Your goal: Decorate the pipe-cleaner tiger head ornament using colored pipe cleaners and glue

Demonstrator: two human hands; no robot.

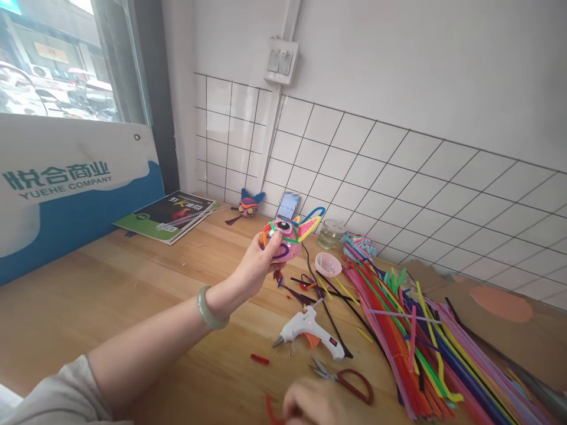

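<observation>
Currently: Trim Work on Pink Animal Head, L Hand as Fixture

1. Hold. L hand is closed around the pink animal head, thumb on its front just beside the eye. Head is raised off the table, approx. mid-view, w/ yellow-edged ear pointing R.

2. Feed side. R hand is at the bottom edge, blurred & partly cut off. Fingers look curled next to a red strip; can't tell if it's gripped.

3. Step in hand (judged): decorating the head w/ fuzzy stems; R hand appears to be on the material side.

4. Next move (judged): calls for a steady L grip, work face turned to view, & a small piece pinched securely in R fingers. If bonding is req'd, the glue gun lies below the head, nozzle to L. For trimming, scissors lie near R hand. Stem bundle is at R.
</observation>
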